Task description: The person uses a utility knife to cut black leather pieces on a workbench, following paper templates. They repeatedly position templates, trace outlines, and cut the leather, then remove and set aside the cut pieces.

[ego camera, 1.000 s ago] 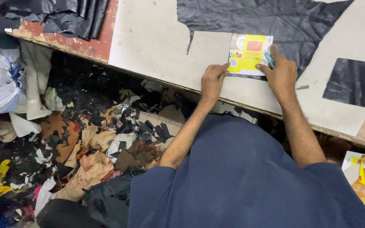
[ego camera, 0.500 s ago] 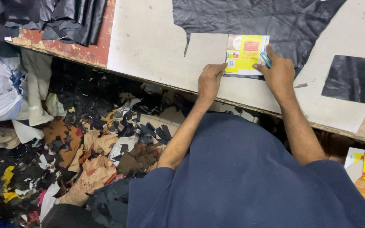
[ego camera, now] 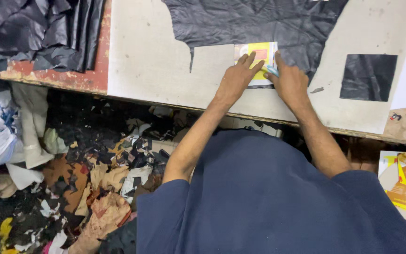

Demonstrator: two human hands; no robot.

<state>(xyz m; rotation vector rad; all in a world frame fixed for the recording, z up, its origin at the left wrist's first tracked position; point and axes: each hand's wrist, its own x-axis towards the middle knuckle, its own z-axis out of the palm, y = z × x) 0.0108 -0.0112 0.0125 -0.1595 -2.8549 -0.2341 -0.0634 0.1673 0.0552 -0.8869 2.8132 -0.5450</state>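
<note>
Hands slid closer, hiding card (ego camera: 257,55).

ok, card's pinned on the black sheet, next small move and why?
Probably draw the small blue tool in the right hand along the edge of the yellow card. The left hand lies flat on the card, pressing it onto the black leather sheet, and the tool already sits at the card's right edge.

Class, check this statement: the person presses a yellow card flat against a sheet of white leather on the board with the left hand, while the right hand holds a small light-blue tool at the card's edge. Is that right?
Not quite. The head view shows the leather sheet is black, not white. The rest stands: the left hand presses the yellow card flat, and the right hand holds a small light-blue tool at the card's edge.
</note>
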